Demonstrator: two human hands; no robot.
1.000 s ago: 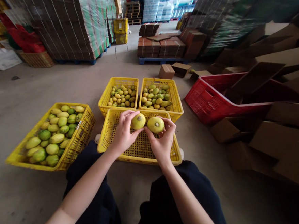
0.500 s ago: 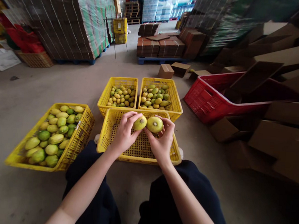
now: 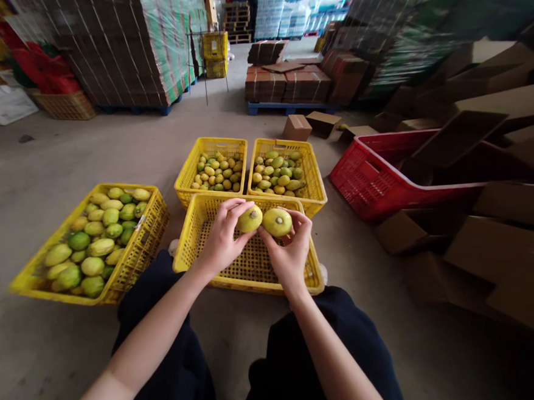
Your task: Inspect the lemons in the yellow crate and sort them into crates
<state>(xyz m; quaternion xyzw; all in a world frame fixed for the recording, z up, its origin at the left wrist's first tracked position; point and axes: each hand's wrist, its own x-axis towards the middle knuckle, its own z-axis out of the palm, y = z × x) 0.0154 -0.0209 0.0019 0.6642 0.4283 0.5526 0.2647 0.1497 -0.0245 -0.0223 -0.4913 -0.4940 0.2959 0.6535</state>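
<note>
My left hand (image 3: 225,236) grips a yellow-green fruit (image 3: 250,219) between thumb and fingers. Beside it, my right hand (image 3: 291,250) is closed on another yellow-green fruit (image 3: 277,222), its stem end facing me. Both fruits are held side by side above a yellow crate (image 3: 243,282) whose perforated bottom shows. Behind that crate stand two more yellow crates, the left one (image 3: 186,171) and the right one (image 3: 316,182), each holding several fruits. A fourth yellow crate (image 3: 148,240), at the left, is full of yellow and green fruits.
A red crate (image 3: 377,186) with cardboard in it stands at the right, among piled cardboard boxes (image 3: 496,246). Flattened cartons lie on a blue pallet (image 3: 291,108) farther back. A wrapped stack (image 3: 154,40) rises at the back left. My knees flank the near crate.
</note>
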